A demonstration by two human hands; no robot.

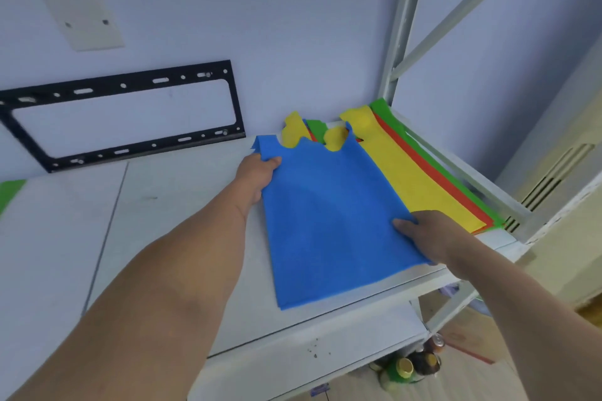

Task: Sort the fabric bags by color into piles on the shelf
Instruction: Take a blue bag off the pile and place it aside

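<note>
Blue bag [329, 215] atop mixed stack [420, 179], long axis front-to-back. Left hand [257, 174] pinches its far-left handle; right hand [423, 233] pinches its near-right edge. Green bag [11, 192] lies far left.

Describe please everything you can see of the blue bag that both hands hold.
The blue bag is a flat vest-style bag of matte, non-woven-looking fabric, with handle cut-outs at its far end. It lies on the white shelf, overlapping the yellow bag of the mixed stack. The left hand pinches its far left corner; the right hand grips its near right edge.
</note>
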